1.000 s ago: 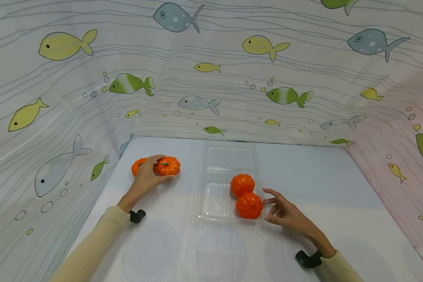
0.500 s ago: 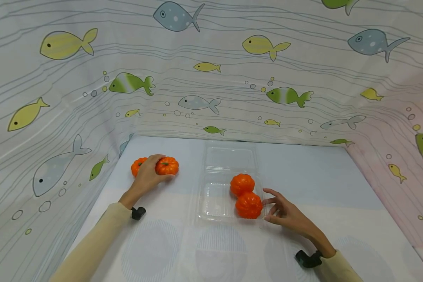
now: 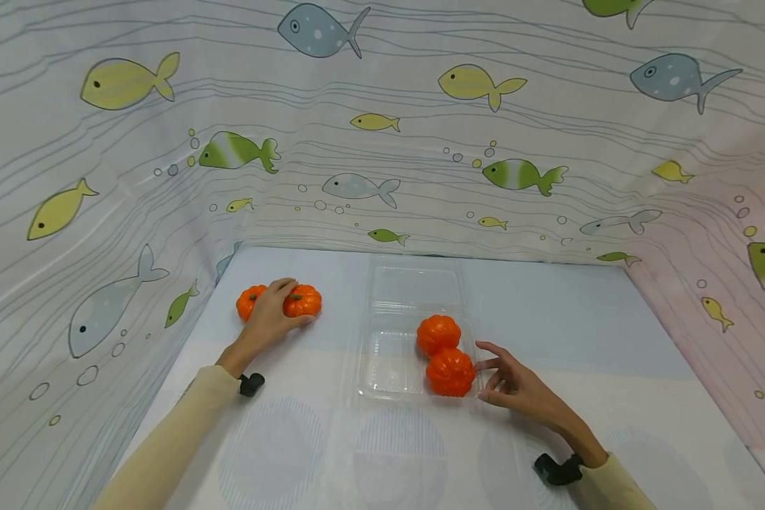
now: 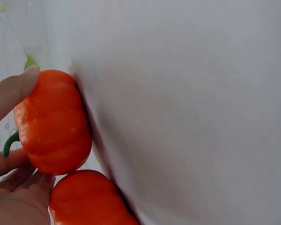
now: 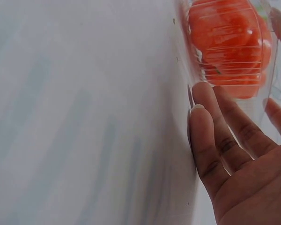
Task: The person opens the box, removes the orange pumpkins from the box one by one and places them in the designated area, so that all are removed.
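Observation:
At the left of the table, my left hand [image 3: 270,319] holds an orange pumpkin [image 3: 304,302] between thumb and fingers. In the left wrist view this pumpkin [image 4: 56,124] has a green stem, and a second pumpkin [image 4: 90,199] touches it. That second pumpkin [image 3: 248,303] is partly behind the hand in the head view. A clear plastic box [image 3: 389,386] lies with its lid spread back, two orange pumpkins [image 3: 438,334] at its right side. My right hand [image 3: 519,386] touches the box's right wall with spread, slightly bent fingers.
The clear lid [image 3: 417,285] lies flat behind the box. A pale cloth covers the table [image 3: 548,312], and fish-patterned sheets [image 3: 421,156] stand at the back and both sides. Dark wrist cameras sit at both wrists.
My left hand and the pumpkin in its grip have shifted very slightly; the pumpkin is a little further left. The right hand has stayed in place.

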`<state>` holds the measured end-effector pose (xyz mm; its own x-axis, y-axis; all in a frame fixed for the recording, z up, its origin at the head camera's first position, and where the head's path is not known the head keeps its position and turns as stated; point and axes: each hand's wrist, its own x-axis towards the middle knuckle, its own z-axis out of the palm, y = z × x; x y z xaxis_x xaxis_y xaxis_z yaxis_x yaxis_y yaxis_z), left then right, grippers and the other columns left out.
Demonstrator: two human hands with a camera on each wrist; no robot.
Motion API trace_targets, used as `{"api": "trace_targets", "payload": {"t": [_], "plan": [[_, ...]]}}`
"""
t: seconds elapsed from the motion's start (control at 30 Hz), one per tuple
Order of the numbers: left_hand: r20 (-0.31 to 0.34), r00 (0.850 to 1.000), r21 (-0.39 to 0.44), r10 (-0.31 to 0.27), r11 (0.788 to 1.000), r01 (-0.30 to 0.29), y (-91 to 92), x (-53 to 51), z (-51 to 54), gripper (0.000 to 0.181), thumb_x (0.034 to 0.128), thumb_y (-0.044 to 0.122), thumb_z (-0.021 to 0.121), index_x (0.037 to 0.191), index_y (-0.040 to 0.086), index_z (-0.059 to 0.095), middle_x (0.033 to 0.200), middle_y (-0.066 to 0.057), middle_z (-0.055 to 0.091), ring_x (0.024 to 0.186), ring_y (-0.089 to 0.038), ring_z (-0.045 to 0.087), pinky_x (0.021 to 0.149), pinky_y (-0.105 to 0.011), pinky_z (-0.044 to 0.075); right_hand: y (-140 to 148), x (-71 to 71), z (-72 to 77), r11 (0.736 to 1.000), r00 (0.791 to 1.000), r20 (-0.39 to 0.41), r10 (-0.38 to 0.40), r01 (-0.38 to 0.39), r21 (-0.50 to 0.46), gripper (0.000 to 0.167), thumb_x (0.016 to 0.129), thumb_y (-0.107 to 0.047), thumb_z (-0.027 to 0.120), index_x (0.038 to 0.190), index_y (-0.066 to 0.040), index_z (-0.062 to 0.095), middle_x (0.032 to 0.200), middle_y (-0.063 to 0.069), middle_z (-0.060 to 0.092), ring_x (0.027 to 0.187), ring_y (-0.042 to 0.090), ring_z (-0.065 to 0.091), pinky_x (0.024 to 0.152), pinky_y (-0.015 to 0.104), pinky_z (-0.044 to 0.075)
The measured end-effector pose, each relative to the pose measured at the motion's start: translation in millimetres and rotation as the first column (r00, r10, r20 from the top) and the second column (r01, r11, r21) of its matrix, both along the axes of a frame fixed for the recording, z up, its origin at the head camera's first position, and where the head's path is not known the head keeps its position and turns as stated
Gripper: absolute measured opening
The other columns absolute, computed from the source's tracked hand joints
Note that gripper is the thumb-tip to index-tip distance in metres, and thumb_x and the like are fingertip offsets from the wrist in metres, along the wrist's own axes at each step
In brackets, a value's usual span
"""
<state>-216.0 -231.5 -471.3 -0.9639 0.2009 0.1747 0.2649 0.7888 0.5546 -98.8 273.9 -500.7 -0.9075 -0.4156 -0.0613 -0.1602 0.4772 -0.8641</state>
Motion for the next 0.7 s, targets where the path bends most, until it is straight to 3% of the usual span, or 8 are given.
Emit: {"api": "trace_targets", "payload": {"t": [0.43, 0.7], "plan": [[-0.083, 0.996, 0.087, -0.022, 0.996, 0.029, 3.8, 0.1, 3.0, 0.069, 0.0818, 0.019, 0.090, 0.141, 0.003, 0.057, 0.148, -0.019, 0.050, 0.137, -0.040, 0.046, 0.114, -0.059, 0.035, -0.1, 0.9, -0.3, 1.000, 1.000, 0.005, -0.010, 0.010, 0.010, 0.085, 0.091, -0.025, 0.081, 0.160, -0.022, 0.031, 0.131, 0.014, 0.063, 0.085, 0.019, 0.065, 0.070, 0.030, 0.059], [-0.177, 0.981, 0.150, -0.079, 0.983, 0.107, 26.4, 6.3, 15.0, 0.061, 0.0821, 0.015, 0.089, 0.135, 0.005, 0.062, 0.141, -0.017, 0.059, 0.131, -0.036, 0.053, 0.111, -0.055, 0.042, 0.3, -0.2, -1.8, 1.000, 1.000, -0.012, 0.000, 0.000, -0.004, 0.085, 0.091, -0.025, 0.080, 0.160, -0.023, 0.032, 0.130, 0.013, 0.064, 0.085, 0.019, 0.065, 0.069, 0.030, 0.058]]}}
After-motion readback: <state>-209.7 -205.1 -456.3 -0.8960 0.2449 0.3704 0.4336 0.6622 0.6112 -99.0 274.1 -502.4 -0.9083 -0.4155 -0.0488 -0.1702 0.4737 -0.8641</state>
